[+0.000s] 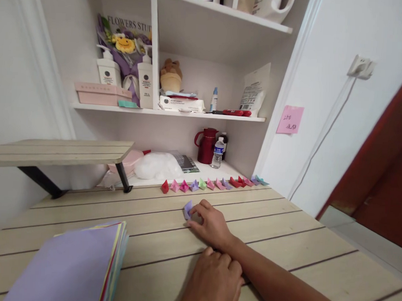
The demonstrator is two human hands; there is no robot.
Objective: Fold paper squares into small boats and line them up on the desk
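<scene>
A small light-purple folded paper boat point(187, 209) stands on the table. My right hand point(213, 224) reaches forward to it, with thumb and forefinger bent at its right side. Nearer to me, my left hand point(212, 279) rests back up on the table, beside my right forearm. Its fingers are curled under, their tips hidden, and nothing shows in it. Beyond the hands, several folded paper boats in red, pink, purple, green and teal form a row along the table's far edge, among them a red boat point(165, 187) and a green boat point(202, 184).
A stack of coloured paper point(72, 262), purple on top, lies at the front left. A raised wooden stand point(61, 151) with black legs is behind it. On the lower shelf are a plastic bag point(158, 165), a red jug point(206, 146) and a water bottle point(217, 153).
</scene>
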